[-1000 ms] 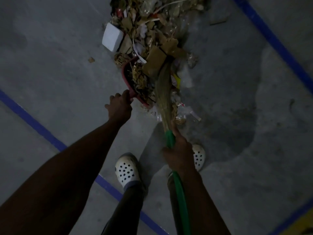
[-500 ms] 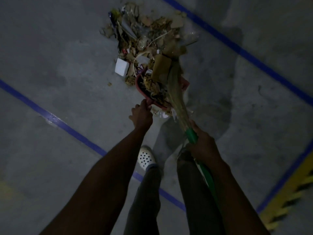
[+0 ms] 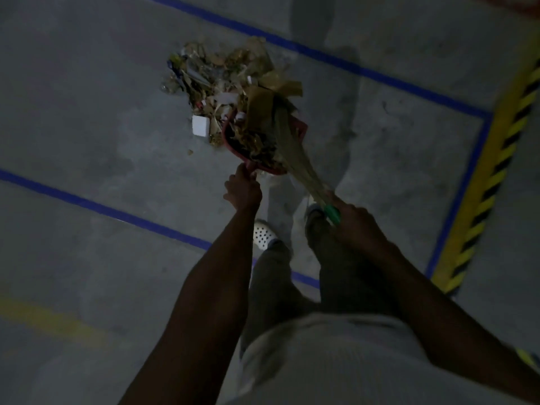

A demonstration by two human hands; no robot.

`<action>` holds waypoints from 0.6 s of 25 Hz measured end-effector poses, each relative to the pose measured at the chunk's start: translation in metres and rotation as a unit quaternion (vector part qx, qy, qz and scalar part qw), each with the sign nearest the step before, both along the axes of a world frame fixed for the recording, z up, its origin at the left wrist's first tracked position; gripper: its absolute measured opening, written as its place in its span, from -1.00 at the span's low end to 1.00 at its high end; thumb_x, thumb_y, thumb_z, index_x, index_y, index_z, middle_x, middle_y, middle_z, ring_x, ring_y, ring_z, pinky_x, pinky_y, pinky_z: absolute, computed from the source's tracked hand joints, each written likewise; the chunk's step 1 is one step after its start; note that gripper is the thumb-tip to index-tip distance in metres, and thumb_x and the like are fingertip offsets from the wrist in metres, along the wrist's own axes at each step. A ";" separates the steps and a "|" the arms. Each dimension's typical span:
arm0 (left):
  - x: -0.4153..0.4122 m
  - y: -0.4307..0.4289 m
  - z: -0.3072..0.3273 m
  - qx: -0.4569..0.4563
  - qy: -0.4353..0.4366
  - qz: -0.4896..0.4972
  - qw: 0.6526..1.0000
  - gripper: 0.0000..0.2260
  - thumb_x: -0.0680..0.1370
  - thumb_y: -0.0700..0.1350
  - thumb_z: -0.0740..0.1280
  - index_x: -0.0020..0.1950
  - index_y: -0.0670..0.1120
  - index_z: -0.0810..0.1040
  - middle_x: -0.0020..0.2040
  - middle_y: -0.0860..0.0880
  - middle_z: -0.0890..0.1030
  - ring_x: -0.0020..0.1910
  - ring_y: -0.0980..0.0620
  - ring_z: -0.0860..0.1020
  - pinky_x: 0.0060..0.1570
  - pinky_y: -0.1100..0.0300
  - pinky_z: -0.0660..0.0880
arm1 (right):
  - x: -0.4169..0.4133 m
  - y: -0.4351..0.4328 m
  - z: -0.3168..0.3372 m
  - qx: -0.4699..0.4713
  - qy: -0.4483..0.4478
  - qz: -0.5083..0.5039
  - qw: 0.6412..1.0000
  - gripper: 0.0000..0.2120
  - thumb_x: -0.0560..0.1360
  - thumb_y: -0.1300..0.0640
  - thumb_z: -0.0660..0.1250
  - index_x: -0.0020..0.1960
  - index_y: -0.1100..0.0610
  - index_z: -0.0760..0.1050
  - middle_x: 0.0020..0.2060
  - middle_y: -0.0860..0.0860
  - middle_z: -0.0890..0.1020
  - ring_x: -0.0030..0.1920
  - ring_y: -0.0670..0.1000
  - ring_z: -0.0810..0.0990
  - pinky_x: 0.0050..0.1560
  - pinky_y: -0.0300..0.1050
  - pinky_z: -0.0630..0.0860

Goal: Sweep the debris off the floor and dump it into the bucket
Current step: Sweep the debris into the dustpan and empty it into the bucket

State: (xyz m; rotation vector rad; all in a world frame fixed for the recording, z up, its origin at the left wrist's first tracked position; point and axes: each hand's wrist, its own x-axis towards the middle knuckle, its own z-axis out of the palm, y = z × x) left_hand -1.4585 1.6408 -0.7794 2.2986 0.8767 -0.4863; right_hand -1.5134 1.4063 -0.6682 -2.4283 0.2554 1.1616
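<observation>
A heap of debris (image 3: 214, 73), cardboard scraps, paper and plastic, lies on the grey concrete floor ahead of me. My left hand (image 3: 242, 190) grips the handle of a red dustpan (image 3: 247, 157) that is loaded with scraps and raised at the near edge of the heap. My right hand (image 3: 355, 222) holds the green handle of a straw broom (image 3: 295, 154), whose bristles press down on the load in the pan. A white block (image 3: 200, 126) sits at the heap's left edge. No bucket is in view.
Blue tape lines (image 3: 96, 207) cross the floor to the left and behind the heap. A yellow-and-black hazard stripe (image 3: 493, 176) runs along the right. My feet in white perforated clogs (image 3: 263, 233) stand just behind the dustpan.
I have stood up and stepped back, so the heap looks smaller and farther. The loaded dustpan has come up off the floor with the broom held against it. The hazard stripe has come into view.
</observation>
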 end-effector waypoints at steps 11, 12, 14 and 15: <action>-0.043 -0.039 0.109 -0.029 0.000 -0.020 0.999 -0.71 0.67 -0.05 0.19 0.38 -0.04 0.47 0.29 -0.13 0.57 0.28 -0.18 0.50 0.20 -0.03 0.43 | -0.039 -0.047 0.071 0.045 -0.023 -0.043 0.998 -0.16 0.48 0.16 0.48 0.62 -0.12 0.13 0.36 0.20 0.51 0.24 0.22 0.56 0.19 -0.03 0.52; -0.037 -0.046 0.115 -0.029 -0.003 -0.020 0.999 -0.70 0.67 -0.05 0.19 0.39 -0.04 0.46 0.30 -0.13 0.57 0.28 -0.18 0.50 0.21 -0.04 0.43 | -0.033 -0.057 0.073 0.050 -0.016 -0.053 0.997 -0.13 0.46 0.17 0.50 0.62 -0.12 0.12 0.37 0.20 0.50 0.24 0.22 0.55 0.17 -0.03 0.52; -0.023 -0.060 0.127 -0.030 -0.008 -0.020 0.999 -0.70 0.67 -0.07 0.20 0.39 -0.05 0.47 0.30 -0.14 0.57 0.28 -0.17 0.50 0.22 -0.03 0.43 | -0.018 -0.078 0.075 0.068 -0.002 -0.063 0.996 -0.08 0.42 0.21 0.52 0.61 -0.15 0.12 0.34 0.19 0.51 0.16 0.20 0.60 0.06 -0.03 0.60; -0.014 -0.068 0.133 -0.029 -0.013 -0.021 0.999 -0.71 0.67 -0.08 0.20 0.38 -0.06 0.47 0.29 -0.14 0.57 0.28 -0.17 0.50 0.21 -0.01 0.43 | -0.007 -0.090 0.076 0.079 0.005 -0.070 0.994 -0.07 0.41 0.23 0.53 0.60 -0.20 0.13 0.26 0.17 0.55 0.04 0.17 0.64 -0.08 -0.02 0.65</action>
